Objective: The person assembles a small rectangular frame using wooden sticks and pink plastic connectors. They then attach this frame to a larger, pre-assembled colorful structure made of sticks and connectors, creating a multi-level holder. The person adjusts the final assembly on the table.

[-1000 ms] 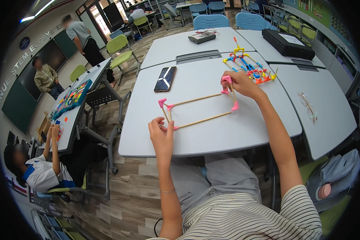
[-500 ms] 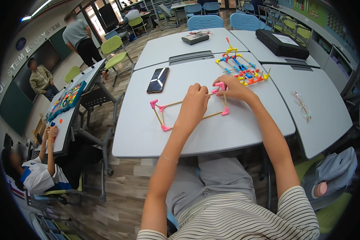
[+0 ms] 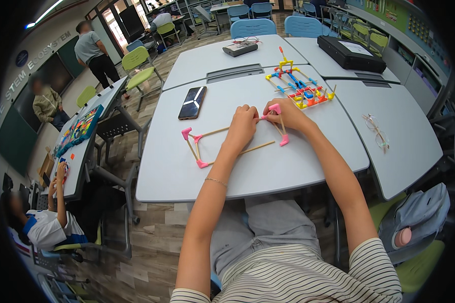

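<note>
The middle of the stick frame (image 3: 222, 139) is covered by the left hand (image 3: 241, 127), and one pink connector (image 3: 274, 108) is partly hidden under the right hand (image 3: 287, 114). The fingertips of both hands are not shown, so the grip cannot be judged. The colourful model (image 3: 298, 88) is too small for its joints to be made out. At the lower edge, the striped shirt (image 3: 298, 278) is cut off.

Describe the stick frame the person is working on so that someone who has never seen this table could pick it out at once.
On the grey table directly in front of the person, right of the black phone, lies a flat frame of thin wooden sticks joined by pink connectors. The left hand and right hand meet at its upper right corner. Unlike the multicoloured stick model beyond it, its connectors are all pink.
</note>
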Motion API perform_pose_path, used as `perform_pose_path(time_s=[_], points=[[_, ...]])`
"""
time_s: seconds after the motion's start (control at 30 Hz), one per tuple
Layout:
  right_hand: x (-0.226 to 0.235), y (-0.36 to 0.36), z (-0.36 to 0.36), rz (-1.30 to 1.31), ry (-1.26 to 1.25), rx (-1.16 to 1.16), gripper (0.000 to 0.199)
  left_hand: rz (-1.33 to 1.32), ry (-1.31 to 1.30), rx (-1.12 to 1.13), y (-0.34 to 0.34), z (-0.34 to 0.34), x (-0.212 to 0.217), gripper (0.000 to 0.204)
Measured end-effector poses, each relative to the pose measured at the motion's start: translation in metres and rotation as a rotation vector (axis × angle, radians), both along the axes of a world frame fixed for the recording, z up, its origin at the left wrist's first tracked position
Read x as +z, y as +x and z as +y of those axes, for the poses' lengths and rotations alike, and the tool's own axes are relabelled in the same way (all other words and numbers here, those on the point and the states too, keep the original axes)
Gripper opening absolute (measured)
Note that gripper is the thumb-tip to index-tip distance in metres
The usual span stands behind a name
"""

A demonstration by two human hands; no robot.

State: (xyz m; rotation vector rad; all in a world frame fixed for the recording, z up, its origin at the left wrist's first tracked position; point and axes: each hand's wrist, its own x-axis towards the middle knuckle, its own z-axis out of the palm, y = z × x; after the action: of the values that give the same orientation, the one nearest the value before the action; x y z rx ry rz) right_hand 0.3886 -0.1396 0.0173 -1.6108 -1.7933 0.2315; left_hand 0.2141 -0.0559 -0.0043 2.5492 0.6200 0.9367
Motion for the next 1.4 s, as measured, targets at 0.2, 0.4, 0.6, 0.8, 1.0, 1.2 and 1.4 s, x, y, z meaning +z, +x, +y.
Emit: perform_pose_path(time_s=[0.2, 0.4, 0.6, 0.8, 1.0, 1.2, 1.4], points=[[-0.006, -0.002, 0.006, -0.008, 0.033, -0.010, 0.018, -0.022, 0.013, 0.039, 0.003, 0.000, -0.006, 0.005], [-0.010, -0.004, 0.010, -0.011, 0.048, 0.010, 0.023, -0.104, 0.006, 0.030, 0.009, 0.004, -0.018, 0.006], [-0.020, 0.001, 0.017, 0.071, 0.027, 0.006, 0.024, -0.202, -0.195, -0.013, 0.009, 0.008, -0.018, 0.014], [-0.013, -0.003, 0.016, 0.110, -0.016, 0.030, 0.023, -0.137, -0.188, -0.015, 0.001, 0.008, -0.012, 0.018], [-0.009, -0.002, 0.010, 0.105, 0.011, 0.048, 0.020, -0.078, -0.045, -0.065, -0.012, -0.054, 0.012, 0.013], [-0.010, -0.003, 0.011, 0.097, -0.055, 0.044, 0.023, 0.007, -0.086, -0.127, -0.014, -0.074, -0.003, 0.010], [0.021, -0.010, -0.025, 0.245, -0.230, -0.093, 0.021, -0.021, -0.029, -0.081, -0.019, -0.073, -0.011, 0.010]])
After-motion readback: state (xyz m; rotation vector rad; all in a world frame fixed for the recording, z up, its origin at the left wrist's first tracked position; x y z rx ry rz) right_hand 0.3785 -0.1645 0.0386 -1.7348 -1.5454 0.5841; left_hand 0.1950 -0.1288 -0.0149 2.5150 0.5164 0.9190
